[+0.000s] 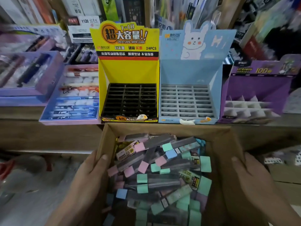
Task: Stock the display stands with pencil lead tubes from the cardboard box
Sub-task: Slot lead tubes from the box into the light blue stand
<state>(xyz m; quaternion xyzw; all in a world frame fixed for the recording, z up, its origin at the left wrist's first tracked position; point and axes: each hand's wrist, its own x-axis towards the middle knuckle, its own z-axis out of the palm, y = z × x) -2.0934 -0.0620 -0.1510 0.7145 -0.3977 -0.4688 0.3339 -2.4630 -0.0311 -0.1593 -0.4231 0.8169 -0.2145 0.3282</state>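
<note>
A cardboard box (169, 128) sits low in the middle, full of pencil lead tubes (156, 173) with pink, green and blue caps. My left hand (88, 175) grips the box's left wall, thumb over the rim. My right hand (254, 181) lies flat against the outside of the right wall. Behind the box stand a yellow display stand (128, 70) with a black slotted tray and a blue rabbit display stand (192, 72) with a grey slotted tray. No tubes show in either tray's slots.
A purple display stand (259, 93) with white dividers stands at the right. Purple trays of pens (71, 95) lie to the left on the wooden counter (48, 136). Packed stationery shelves rise behind the stands.
</note>
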